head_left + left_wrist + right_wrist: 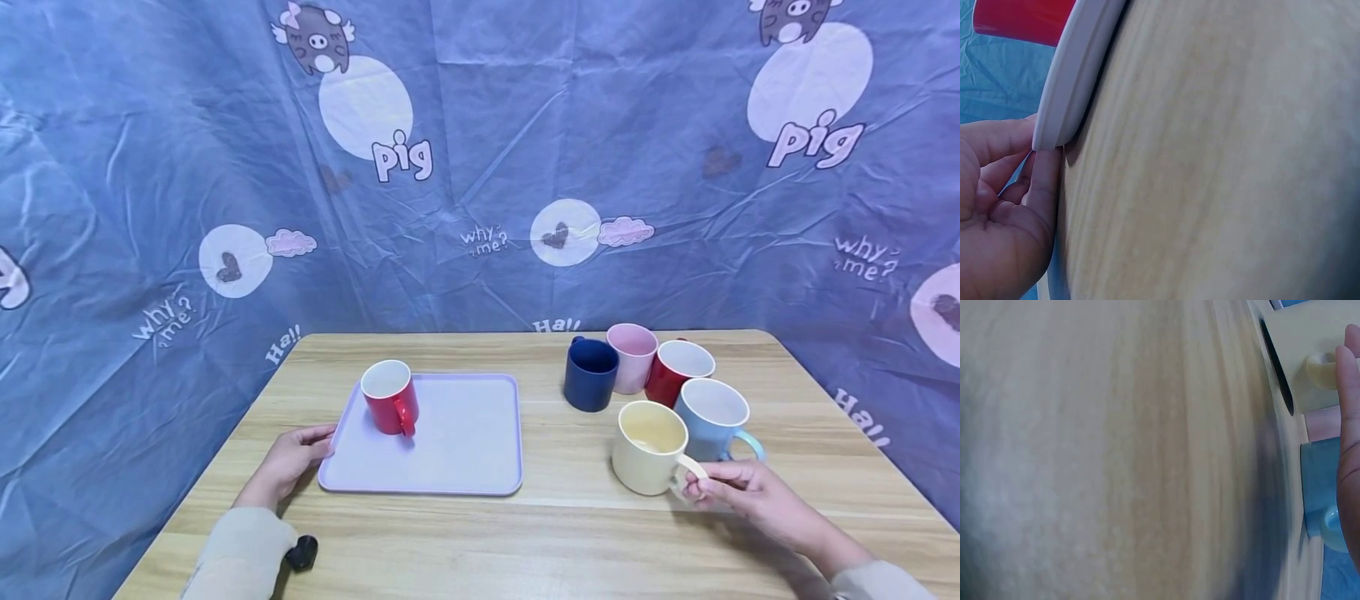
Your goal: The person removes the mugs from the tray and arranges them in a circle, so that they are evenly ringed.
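Note:
My right hand (pixel 742 496) pinches the handle of a cream mug (pixel 643 467), which is upright at the front of a group of mugs. In the right wrist view, part of the cream mug (pixel 1310 337) and its handle show beside the fingers; whether its base touches the table, I cannot tell. A pale lilac tray (pixel 465 442) lies on the left side of the table, its left edge between the thumb and fingers of my left hand (pixel 288 462). On the tray's upper left stands a red mug (pixel 386 411) with a white inside, handle towards me.
Behind the cream mug stand a light blue mug (pixel 712 417), a dark red mug (pixel 663 375), a pink mug (pixel 632 358) and a navy mug (pixel 588 379), close together. The wooden table (pixel 480 542) ends against a blue printed cloth (pixel 480 167).

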{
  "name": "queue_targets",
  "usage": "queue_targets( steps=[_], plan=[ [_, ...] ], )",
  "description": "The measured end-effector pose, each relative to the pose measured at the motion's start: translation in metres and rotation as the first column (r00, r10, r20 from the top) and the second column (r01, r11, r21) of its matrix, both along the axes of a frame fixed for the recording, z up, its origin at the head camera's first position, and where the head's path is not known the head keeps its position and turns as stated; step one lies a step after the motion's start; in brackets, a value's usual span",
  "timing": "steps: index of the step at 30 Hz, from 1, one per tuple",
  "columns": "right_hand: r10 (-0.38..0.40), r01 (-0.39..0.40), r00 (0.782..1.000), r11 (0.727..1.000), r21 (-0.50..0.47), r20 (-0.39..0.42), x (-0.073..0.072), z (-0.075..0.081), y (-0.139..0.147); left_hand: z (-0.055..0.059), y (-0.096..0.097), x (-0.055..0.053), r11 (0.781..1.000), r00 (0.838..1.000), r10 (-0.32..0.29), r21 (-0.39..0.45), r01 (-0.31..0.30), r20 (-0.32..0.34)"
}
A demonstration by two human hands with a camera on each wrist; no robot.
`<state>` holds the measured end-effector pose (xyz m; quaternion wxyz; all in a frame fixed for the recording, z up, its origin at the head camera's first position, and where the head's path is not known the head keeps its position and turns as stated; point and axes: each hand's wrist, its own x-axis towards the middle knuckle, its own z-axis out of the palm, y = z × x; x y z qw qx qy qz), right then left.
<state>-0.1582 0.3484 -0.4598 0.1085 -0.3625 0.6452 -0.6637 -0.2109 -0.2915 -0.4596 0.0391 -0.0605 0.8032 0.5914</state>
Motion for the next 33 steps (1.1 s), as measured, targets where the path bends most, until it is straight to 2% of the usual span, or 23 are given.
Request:
queue_targets(
  steps=[8,12,23,33],
  plan=[
    [-0.025,0.025,0.998,1.0,0.001,-0.056,-0.002,-0.008,0.008,-0.002,0.0,-0.002,1.0,1.0,0.025,0.003,-0.025,0.011],
    [-0.035,0.035,0.999,0.999,-0.016,-0.031,-0.003,-0.01,0.012,-0.002,0.0,-0.003,1.0,1.0,0.024,0.003,-0.024,0.007],
    [-0.003,0.004,1.0,0.998,-0.055,0.017,-0.006,-0.012,0.018,-0.005,-0.001,-0.003,0.999,1.0,0.027,-0.021,-0.027,0.004],
    [0.102,-0.088,0.991,0.984,-0.155,0.088,-0.009,-0.012,0.019,-0.004,0.0,-0.003,0.999,1.0,0.03,-0.02,-0.03,0.004]
  ],
)
